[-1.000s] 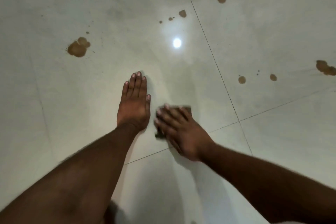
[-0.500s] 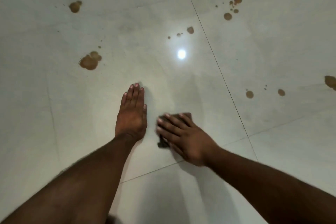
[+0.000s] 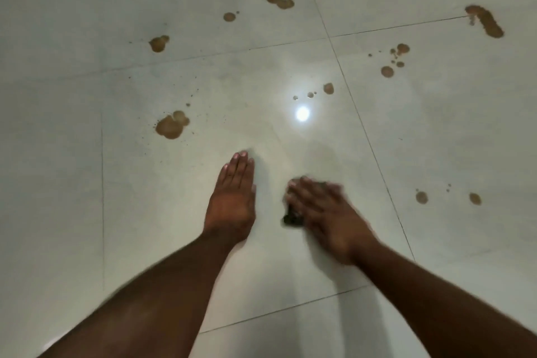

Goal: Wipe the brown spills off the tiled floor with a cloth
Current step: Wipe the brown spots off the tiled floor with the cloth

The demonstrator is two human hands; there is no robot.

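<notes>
Pressing down flat, your left hand (image 3: 232,200) lies palm-down on the tiled floor (image 3: 58,212), fingers straight and close together, holding nothing. Just beside it, your right hand (image 3: 325,212) is spread over a dark cloth (image 3: 292,219) — fingers stretched out across the top of it, pinning it to the tile rather than curling round it. That hand is blurred, so the exact lie of each finger is hard to read, and only a dark corner of the cloth peeks out at the hand's left edge.

Ahead of your left hand sits a large brown spill (image 3: 171,125), apart from your fingertips. Farther off you have another blotch (image 3: 158,43) up on the next tile, a pair of drops (image 3: 421,197) out to the right across the grout line, a cluster of small spots (image 3: 396,59) — and a long streak (image 3: 485,22) near the top right. A bright lamp reflection (image 3: 302,113) glares on the tile between your hands and the small drops (image 3: 328,88).
</notes>
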